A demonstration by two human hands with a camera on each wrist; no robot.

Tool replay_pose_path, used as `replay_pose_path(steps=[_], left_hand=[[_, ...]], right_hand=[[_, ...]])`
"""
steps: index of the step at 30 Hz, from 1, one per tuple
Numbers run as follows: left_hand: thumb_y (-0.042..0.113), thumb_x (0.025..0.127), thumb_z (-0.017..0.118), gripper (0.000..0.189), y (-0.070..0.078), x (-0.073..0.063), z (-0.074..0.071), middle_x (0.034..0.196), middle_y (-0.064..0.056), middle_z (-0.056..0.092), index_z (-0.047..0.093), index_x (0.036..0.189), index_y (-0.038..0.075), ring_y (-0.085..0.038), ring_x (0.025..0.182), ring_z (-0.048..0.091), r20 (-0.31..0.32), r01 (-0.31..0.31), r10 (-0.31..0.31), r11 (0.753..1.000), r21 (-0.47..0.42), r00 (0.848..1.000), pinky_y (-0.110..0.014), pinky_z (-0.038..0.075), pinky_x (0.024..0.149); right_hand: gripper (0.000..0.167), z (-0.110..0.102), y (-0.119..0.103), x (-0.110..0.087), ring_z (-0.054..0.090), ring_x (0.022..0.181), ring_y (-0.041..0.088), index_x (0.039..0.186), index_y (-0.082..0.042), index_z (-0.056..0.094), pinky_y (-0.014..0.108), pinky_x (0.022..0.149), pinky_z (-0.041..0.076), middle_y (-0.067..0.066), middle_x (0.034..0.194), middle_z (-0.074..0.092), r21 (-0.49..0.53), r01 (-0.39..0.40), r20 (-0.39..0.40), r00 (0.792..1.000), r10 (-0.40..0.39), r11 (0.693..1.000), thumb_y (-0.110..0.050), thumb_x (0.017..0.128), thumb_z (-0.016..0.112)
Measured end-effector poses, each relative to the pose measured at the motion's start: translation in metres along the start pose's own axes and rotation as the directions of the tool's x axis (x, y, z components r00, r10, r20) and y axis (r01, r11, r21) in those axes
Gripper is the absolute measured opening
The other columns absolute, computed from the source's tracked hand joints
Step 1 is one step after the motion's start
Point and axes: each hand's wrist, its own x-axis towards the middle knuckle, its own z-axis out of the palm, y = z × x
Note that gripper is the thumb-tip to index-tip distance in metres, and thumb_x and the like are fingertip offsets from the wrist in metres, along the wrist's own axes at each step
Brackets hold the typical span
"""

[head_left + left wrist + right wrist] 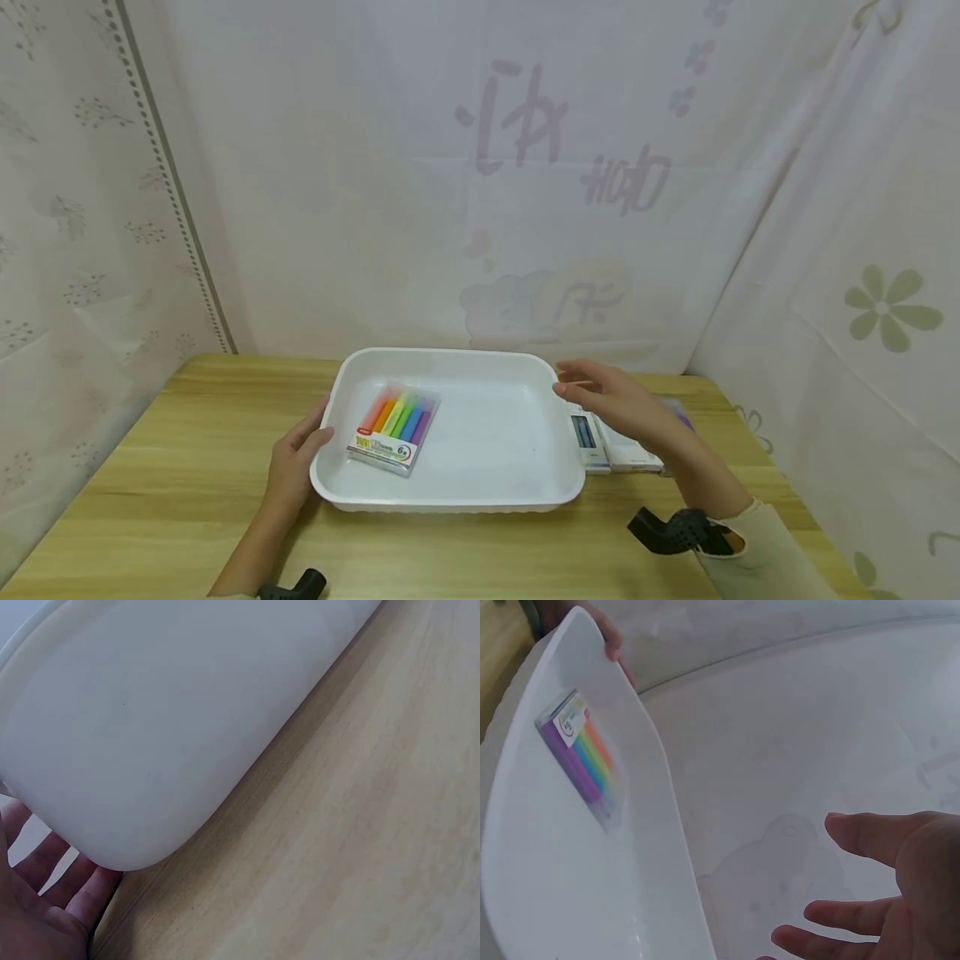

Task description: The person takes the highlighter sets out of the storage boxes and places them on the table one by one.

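Note:
A shallow white plastic tray (480, 490) stands on the table, and a clear pack of rainbow-coloured highlighters (393, 429) lies in its left half. My left hand (294, 460) holds the tray's left side, thumb over the rim and fingers along the outer wall; the left wrist view shows those fingers (71, 881) against the tray's corner. At the far right corner, my right hand (611, 400) hovers beside the rim with its fingers loosely extended. Nothing is in it. In the right wrist view its thumb (877, 834) and fingers are spread apart from the tray.
To the right of the tray, partly under my right hand, lie a white box with a dark window (587, 442) and another white package (630, 454). Something purple (677, 411) shows behind the forearm. Patterned curtains (375, 208) close off the table's back and sides.

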Motion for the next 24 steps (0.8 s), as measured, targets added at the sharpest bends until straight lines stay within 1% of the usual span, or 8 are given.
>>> replay_pose_path(steps=[3, 9, 15, 16, 19, 21, 23, 24], left_hand=[[0.02, 0.105, 0.049, 0.05, 0.0, 0.0, 0.0, 0.163, 0.0, 0.038, 0.044, 0.154, 0.018, -0.025, 0.152, 0.033, -0.002, -0.002, 0.002, 1.0, 0.004, 1.0, -0.002, 0.045, 0.089], [0.021, 0.105, 0.049, 0.049, 0.0, 0.0, 0.0, 0.163, 0.0, 0.037, 0.044, 0.154, 0.019, -0.025, 0.152, 0.033, -0.004, -0.011, 0.011, 1.0, 0.015, 1.0, -0.002, 0.045, 0.09], [0.022, 0.105, 0.049, 0.049, 0.001, 0.0, -0.002, 0.161, 0.001, 0.039, 0.044, 0.154, 0.019, -0.023, 0.151, 0.034, -0.007, -0.014, 0.014, 1.0, 0.028, 1.0, -0.002, 0.045, 0.089], [0.023, 0.105, 0.05, 0.049, 0.001, 0.0, -0.002, 0.161, 0.001, 0.039, 0.044, 0.154, 0.019, -0.02, 0.151, 0.035, -0.008, -0.014, 0.014, 0.999, 0.029, 1.0, -0.002, 0.046, 0.089], [0.022, 0.105, 0.05, 0.049, 0.0, 0.001, -0.002, 0.16, 0.0, 0.04, 0.045, 0.153, 0.018, -0.003, 0.144, 0.04, -0.009, -0.019, 0.019, 0.999, 0.027, 1.0, -0.004, 0.047, 0.089], [0.022, 0.105, 0.051, 0.049, -0.001, 0.002, -0.001, 0.16, 0.001, 0.041, 0.045, 0.153, 0.018, 0.007, 0.138, 0.042, -0.007, -0.021, 0.021, 0.999, 0.025, 1.0, -0.004, 0.047, 0.09], [0.021, 0.104, 0.052, 0.049, -0.002, 0.002, -0.001, 0.16, 0.001, 0.041, 0.046, 0.153, 0.018, 0.007, 0.136, 0.042, -0.003, -0.024, 0.024, 1.0, 0.02, 1.0, -0.006, 0.048, 0.089], [0.021, 0.104, 0.052, 0.049, -0.003, 0.001, -0.001, 0.16, 0.001, 0.041, 0.045, 0.153, 0.018, 0.003, 0.139, 0.041, -0.002, -0.028, 0.028, 0.999, 0.022, 1.0, -0.006, 0.048, 0.089]], right_hand=[[0.067, 0.001, -0.008, 0.011, 0.055, 0.134, 0.037, 0.152, -0.01, 0.042, 0.05, 0.101, 0.053, 0.014, 0.146, 0.057, 0.004, -0.001, 0.045, 0.999, 0.001, 1.0, -0.05, 0.1, 0.057], [0.066, 0.01, -0.024, 0.03, 0.054, 0.134, 0.039, 0.152, -0.01, 0.044, 0.049, 0.1, 0.054, 0.017, 0.147, 0.055, -0.012, 0.001, 0.1, 0.995, 0.0, 1.0, -0.048, 0.1, 0.058], [0.066, 0.031, -0.036, 0.055, 0.056, 0.132, 0.034, 0.152, -0.01, 0.044, 0.046, 0.098, 0.056, 0.015, 0.147, 0.056, 0.069, -0.052, 0.177, 0.983, 0.039, 0.996, -0.046, 0.099, 0.061], [0.067, 0.035, -0.036, 0.059, 0.055, 0.133, 0.034, 0.152, -0.009, 0.043, 0.046, 0.098, 0.056, 0.015, 0.148, 0.055, 0.09, -0.066, 0.194, 0.98, 0.048, 0.994, -0.045, 0.098, 0.061], [0.068, 0.048, -0.038, 0.071, 0.055, 0.133, 0.038, 0.152, -0.007, 0.042, 0.047, 0.098, 0.057, 0.016, 0.149, 0.053, 0.142, -0.116, 0.243, 0.967, 0.079, 0.983, -0.044, 0.098, 0.062], [0.068, 0.057, -0.039, 0.078, 0.055, 0.133, 0.04, 0.15, -0.006, 0.044, 0.047, 0.096, 0.058, 0.016, 0.15, 0.052, 0.164, -0.153, 0.251, 0.962, 0.108, 0.975, -0.043, 0.097, 0.064], [0.066, 0.065, -0.04, 0.085, 0.058, 0.131, 0.039, 0.149, -0.007, 0.046, 0.046, 0.093, 0.059, 0.015, 0.151, 0.052, 0.167, -0.171, 0.254, 0.959, 0.125, 0.971, -0.042, 0.097, 0.065], [0.065, 0.07, -0.04, 0.089, 0.059, 0.13, 0.038, 0.148, -0.006, 0.047, 0.045, 0.092, 0.06, 0.015, 0.15, 0.052, 0.162, -0.176, 0.253, 0.958, 0.132, 0.971, -0.043, 0.097, 0.065]])
